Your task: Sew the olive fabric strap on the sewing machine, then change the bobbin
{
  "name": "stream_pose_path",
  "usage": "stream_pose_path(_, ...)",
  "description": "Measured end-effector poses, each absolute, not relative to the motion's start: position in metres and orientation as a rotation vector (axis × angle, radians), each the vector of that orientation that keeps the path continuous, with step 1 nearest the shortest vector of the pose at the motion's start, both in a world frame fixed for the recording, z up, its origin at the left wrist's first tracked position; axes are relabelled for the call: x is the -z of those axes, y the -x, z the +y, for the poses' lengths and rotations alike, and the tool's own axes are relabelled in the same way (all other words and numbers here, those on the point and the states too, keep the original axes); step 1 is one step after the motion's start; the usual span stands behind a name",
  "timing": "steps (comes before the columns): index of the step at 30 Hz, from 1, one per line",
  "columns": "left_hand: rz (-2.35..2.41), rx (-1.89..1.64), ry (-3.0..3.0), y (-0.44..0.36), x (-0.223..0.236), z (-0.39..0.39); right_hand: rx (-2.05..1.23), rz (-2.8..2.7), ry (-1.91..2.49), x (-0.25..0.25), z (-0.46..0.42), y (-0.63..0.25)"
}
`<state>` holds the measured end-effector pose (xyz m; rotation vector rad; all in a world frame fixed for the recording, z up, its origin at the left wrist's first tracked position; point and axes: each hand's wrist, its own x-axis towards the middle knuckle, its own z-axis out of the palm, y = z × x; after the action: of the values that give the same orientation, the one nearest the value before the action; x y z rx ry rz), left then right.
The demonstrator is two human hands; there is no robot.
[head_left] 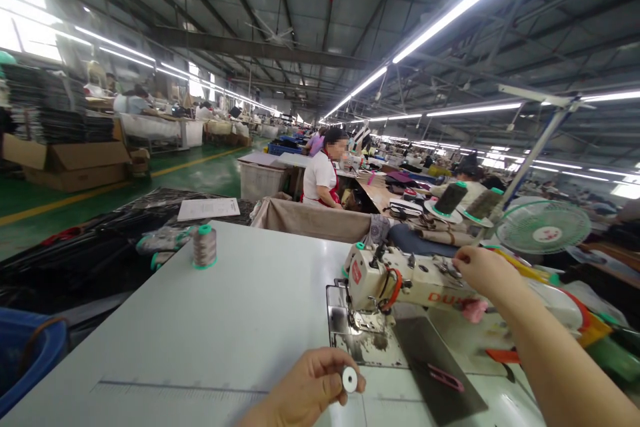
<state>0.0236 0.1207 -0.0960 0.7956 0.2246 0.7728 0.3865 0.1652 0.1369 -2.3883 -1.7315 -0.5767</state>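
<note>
Between the thumb and fingers of my left hand (315, 383) is a small round bobbin (349, 379), its pale face with a dark centre hole turned toward me. The hand is just above the table, in front of the needle area of a white sewing machine (417, 277). My right hand (483, 270) reaches across to the top of the machine arm, fingers pinched together at the small metal parts there. What those fingers hold, if anything, is too small to make out. A pink-handled small tool (445, 377) lies on a dark plate (425, 360) right of the needle plate.
A grey-brown thread cone (205, 248) stands on the white table (260, 307) at its far left. Dark thread cones (451, 199) and a green fan (544, 227) are behind the machine. A fabric-lined bin (315, 219) adjoins the table's far edge; a co-worker (320, 177) sits beyond. A blue tub (35, 353) stands left.
</note>
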Motion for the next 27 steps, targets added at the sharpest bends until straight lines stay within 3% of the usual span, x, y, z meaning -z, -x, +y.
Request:
stream_pose_path(6,0.209,-0.770,-0.772,-0.022,0.102,0.122,0.379,-1.805,2.683,-0.144,0.161,-0.374)
stream_pose_path(12,0.224,-0.831,-0.781,-0.023,0.100,0.120,0.577,-1.702,2.649,-0.138,0.164,-0.369)
stream_pose_path(16,0.231,-0.827,-0.774,-0.023,0.104,0.122,0.522,-1.700,2.786,-0.137,0.164,-0.379)
stream_pose_path(22,0.221,-0.798,-0.806,-0.026,0.099,0.122,0.543,-1.785,2.521,-0.131,0.173,-0.391)
stream_pose_path(27,0.222,-0.808,-0.782,-0.023,0.098,0.120,0.616,-1.758,2.582,-0.125,0.173,-0.405)
